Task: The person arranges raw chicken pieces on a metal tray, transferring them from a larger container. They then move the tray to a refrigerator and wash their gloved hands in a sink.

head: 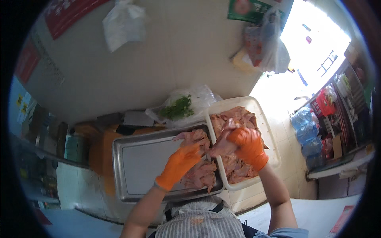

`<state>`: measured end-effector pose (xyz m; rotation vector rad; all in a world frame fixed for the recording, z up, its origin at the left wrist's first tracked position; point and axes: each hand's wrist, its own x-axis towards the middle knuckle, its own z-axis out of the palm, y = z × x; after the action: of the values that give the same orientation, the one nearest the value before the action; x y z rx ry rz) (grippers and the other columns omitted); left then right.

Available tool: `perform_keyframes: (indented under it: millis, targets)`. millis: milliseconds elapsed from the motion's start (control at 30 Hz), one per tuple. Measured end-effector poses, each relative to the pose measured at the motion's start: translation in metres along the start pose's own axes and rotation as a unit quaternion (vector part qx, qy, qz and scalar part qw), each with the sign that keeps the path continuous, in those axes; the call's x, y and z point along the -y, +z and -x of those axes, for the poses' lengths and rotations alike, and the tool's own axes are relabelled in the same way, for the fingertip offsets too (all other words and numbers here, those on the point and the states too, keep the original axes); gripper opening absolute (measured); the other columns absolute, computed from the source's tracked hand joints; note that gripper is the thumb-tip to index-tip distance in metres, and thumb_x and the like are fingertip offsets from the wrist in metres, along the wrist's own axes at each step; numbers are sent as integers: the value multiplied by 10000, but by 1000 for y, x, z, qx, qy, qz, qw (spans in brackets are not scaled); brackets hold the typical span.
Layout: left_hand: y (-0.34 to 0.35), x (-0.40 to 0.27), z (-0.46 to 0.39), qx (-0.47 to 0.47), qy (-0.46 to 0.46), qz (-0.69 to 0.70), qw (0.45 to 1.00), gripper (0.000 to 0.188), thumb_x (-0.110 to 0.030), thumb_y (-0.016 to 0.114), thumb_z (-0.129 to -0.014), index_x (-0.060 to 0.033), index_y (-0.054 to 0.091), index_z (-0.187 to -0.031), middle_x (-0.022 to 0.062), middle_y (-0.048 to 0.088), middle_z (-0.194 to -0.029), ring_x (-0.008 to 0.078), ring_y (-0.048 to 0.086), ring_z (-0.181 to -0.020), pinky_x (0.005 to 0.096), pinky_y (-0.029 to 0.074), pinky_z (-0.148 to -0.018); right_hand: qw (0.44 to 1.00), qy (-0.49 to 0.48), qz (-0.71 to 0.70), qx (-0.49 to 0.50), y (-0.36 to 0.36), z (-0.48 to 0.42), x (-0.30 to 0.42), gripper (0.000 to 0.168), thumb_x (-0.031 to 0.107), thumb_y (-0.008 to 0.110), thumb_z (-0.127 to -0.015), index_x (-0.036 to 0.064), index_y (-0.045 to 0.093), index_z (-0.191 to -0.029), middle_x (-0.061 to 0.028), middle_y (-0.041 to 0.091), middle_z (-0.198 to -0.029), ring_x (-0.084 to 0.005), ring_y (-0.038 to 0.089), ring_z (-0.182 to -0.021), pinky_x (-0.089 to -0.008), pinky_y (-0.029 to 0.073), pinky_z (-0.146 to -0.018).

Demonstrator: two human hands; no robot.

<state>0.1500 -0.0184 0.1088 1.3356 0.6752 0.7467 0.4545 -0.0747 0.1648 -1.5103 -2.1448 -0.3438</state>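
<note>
Orange gloves cover both hands. My right hand [248, 145] grips a piece of raw poultry [224, 141] above a white plastic tub [269, 142] heaped with similar raw pieces. My left hand [181, 162] is over the right part of a rectangular metal tray [120, 166], its blurred fingers by the raw poultry pieces [201, 175] lying there. Whether those fingers hold anything is unclear. Tray and tub stand side by side, their rims close together.
Behind the tray, a clear plastic bag [204, 96] holds leafy green herbs [178, 108]. An orange round surface [101, 154] shows at the left. Large water bottles [306, 131] and a shelf [339, 171] stand at the right. Bags [272, 50] hang on the wall.
</note>
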Motion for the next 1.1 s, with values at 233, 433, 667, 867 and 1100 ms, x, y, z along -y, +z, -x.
perform_keyframes:
  millis: [233,433,667,867,1100]
  targets:
    - [-38,-2,-1,153,-172,163,959,935,-104,816,-857,-56,317,-1646,77,507,-1547,189,530,-1384,324,452,-1153,989,-54,-134,-24,52,-24,116,577,104,805,-674,208,661,-1223,-47,637,-1210,-316,626,-1180,-446,526,-911]
    - [-63,1,49,55,-205,355,911,898,-56,764,-868,-64,311,-1643,88,476,-1582,218,528,-1405,358,471,-1156,500,353,-782,116,80,-5,154,753,45,769,-867,82,463,-1555,-67,516,-1535,-257,523,-1399,-387,440,-1138]
    - [-90,-3,43,40,-99,100,989,817,-120,831,-886,-104,402,-1581,79,519,-1518,193,526,-1384,340,442,-1166,385,452,-793,137,106,-21,184,735,113,828,-926,93,465,-1565,-29,573,-1482,-161,564,-1310,-321,480,-1061]
    - [-102,3,50,31,10,-251,967,745,-214,897,-870,-87,484,-1476,97,640,-1349,197,628,-1232,348,512,-1048,524,413,-737,109,159,18,186,618,114,851,-875,87,561,-1420,13,671,-1299,-136,641,-1158,-296,547,-876]
    - [-108,13,60,2,-31,-284,958,492,-161,813,-870,-37,617,-1303,94,742,-1063,260,742,-931,360,587,-823,736,368,-551,138,152,7,189,462,231,901,-827,71,611,-1149,23,711,-1077,-130,674,-1004,-329,557,-817]
